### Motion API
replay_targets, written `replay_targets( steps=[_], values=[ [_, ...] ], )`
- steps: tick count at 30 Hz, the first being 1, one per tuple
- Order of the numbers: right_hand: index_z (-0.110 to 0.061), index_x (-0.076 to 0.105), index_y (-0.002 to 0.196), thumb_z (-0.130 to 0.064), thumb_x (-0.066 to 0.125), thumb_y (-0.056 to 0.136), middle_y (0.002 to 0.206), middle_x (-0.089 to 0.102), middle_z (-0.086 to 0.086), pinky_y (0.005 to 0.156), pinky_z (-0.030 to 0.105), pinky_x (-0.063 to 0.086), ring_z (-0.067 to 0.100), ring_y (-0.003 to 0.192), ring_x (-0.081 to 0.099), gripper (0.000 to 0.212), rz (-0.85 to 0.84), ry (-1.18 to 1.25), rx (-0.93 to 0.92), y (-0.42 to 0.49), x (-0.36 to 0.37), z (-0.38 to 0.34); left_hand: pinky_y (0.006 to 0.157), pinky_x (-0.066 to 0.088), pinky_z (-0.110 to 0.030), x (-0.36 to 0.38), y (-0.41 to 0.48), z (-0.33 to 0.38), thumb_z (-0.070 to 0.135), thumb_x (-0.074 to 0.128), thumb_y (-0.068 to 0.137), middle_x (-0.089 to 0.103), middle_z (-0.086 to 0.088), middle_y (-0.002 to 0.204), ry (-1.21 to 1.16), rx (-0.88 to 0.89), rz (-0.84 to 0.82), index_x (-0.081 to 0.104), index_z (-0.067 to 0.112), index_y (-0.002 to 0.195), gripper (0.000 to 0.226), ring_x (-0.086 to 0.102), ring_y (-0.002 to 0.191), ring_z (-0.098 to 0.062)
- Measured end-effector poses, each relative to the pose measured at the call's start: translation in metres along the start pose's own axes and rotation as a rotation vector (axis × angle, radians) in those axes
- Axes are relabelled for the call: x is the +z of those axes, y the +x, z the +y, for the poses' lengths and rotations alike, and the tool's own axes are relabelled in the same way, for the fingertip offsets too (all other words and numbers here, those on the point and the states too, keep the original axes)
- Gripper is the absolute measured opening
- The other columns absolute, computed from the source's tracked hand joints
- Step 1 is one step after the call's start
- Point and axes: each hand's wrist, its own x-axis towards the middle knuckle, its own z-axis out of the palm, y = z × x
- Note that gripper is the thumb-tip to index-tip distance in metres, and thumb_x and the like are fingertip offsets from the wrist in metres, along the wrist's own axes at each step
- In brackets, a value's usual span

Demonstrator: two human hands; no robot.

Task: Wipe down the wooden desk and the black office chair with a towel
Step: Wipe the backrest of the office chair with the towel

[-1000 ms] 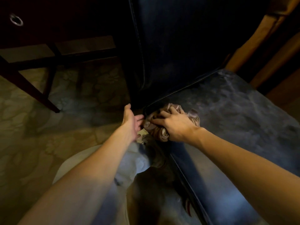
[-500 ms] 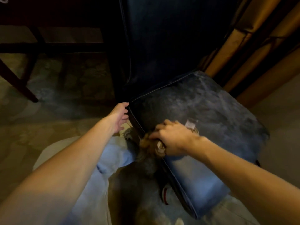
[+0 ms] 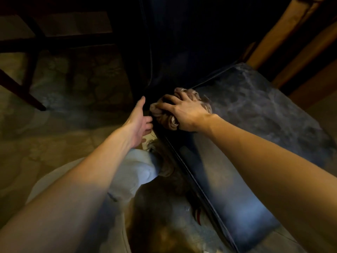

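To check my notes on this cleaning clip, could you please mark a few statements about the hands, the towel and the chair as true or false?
1. The right hand grips a bunched towel on the chair seat. True.
2. The towel lies at the seat's front edge. False: it sits at the rear corner, beside the backrest.
3. The left hand holds a second cloth. False: it holds nothing, and it is at the chair's side edge.
4. Dark desk legs stand on the floor to the left of the chair. True.
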Motion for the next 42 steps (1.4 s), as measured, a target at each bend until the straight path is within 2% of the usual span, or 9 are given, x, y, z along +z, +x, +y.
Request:
replay_targets(
  steps=[8,13,17,24,29,33,36,39,42],
  values=[
    [-0.041,0.019,0.158,-0.043,0.065,0.087,0.157,0.030,0.005,0.109,0.062,0.039,0.046,0.139,0.031,0.085,-0.067,0.053,0.054,-0.039,0.006,0.005,0.125,-0.004,-0.055,0.004,0.000,0.033,0.086,0.012,0.089,0.018,-0.008,0.169,-0.096,0.125,-0.024,0.030,0.022,0.160,0.098,0.007,0.158,-0.026],
    [-0.042,0.018,0.158,-0.047,0.064,0.092,0.152,0.031,0.001,0.113,0.059,0.033,0.038,0.141,0.028,0.081,-0.143,0.068,-0.019,-0.123,0.018,-0.019,0.124,0.016,-0.048,0.038,-0.023,0.001,0.045,0.039,0.108,0.032,-0.006,0.165,0.072,0.195,0.142,0.041,0.019,0.155,0.054,0.025,0.154,-0.027],
    [-0.046,0.026,0.154,-0.052,0.062,0.093,0.148,0.037,-0.004,0.115,0.053,0.035,0.030,0.139,0.032,0.072,-0.194,0.124,-0.068,-0.176,0.021,-0.036,0.119,0.028,-0.043,0.049,-0.038,-0.031,0.030,0.044,0.109,0.035,-0.011,0.163,0.181,0.189,0.230,0.038,0.011,0.156,0.051,0.032,0.149,-0.029],
    [-0.046,0.035,0.147,-0.059,0.064,0.083,0.130,0.054,-0.004,0.099,0.040,0.047,0.026,0.118,0.050,0.072,-0.024,0.227,0.159,-0.194,0.018,-0.027,0.117,0.033,-0.043,0.057,-0.046,-0.051,0.029,0.047,0.108,0.043,-0.011,0.158,0.344,0.198,0.241,0.045,0.018,0.153,0.047,0.038,0.146,-0.035],
    [-0.038,0.043,0.148,-0.047,0.066,0.081,0.123,0.058,0.003,0.086,0.045,0.051,0.033,0.105,0.053,0.072,0.263,0.238,0.281,-0.182,0.015,-0.011,0.121,0.027,-0.044,0.054,-0.037,-0.050,0.040,0.050,0.107,0.034,-0.009,0.164,0.326,0.211,0.172,0.033,0.017,0.159,0.060,0.032,0.150,-0.030],
    [-0.026,0.047,0.146,-0.045,0.055,0.080,0.135,0.053,0.011,0.089,0.053,0.048,0.043,0.112,0.049,0.069,0.431,0.245,0.343,-0.136,0.005,-0.003,0.121,0.026,-0.038,0.056,-0.021,-0.051,0.041,0.049,0.107,0.030,-0.010,0.165,0.371,0.216,0.127,0.025,0.013,0.162,0.066,0.029,0.152,-0.029],
    [-0.025,0.044,0.150,-0.037,0.065,0.083,0.143,0.048,0.014,0.097,0.058,0.042,0.046,0.121,0.045,0.071,0.489,0.190,0.367,-0.091,-0.010,0.004,0.123,0.027,-0.040,0.055,-0.009,-0.047,0.043,0.043,0.108,0.032,-0.007,0.165,0.346,0.216,0.159,0.029,0.016,0.161,0.061,0.031,0.152,-0.027],
    [-0.028,0.034,0.157,-0.035,0.072,0.085,0.158,0.035,0.016,0.112,0.065,0.027,0.048,0.140,0.033,0.081,0.430,0.096,0.354,-0.050,-0.017,0.010,0.124,0.026,-0.045,0.049,0.004,-0.045,0.040,0.037,0.110,0.038,-0.006,0.162,0.292,0.200,0.152,0.035,0.021,0.159,0.052,0.034,0.149,-0.028],
    [-0.035,0.015,0.162,-0.060,0.073,0.082,0.170,0.007,0.015,0.117,0.074,0.003,0.049,0.153,0.004,0.102,0.237,0.137,0.423,-0.013,-0.004,0.020,0.122,0.025,-0.037,0.045,0.016,-0.043,0.036,0.035,0.111,0.041,-0.002,0.160,0.242,0.220,0.141,0.040,0.024,0.156,0.047,0.035,0.148,-0.024]
  ],
)
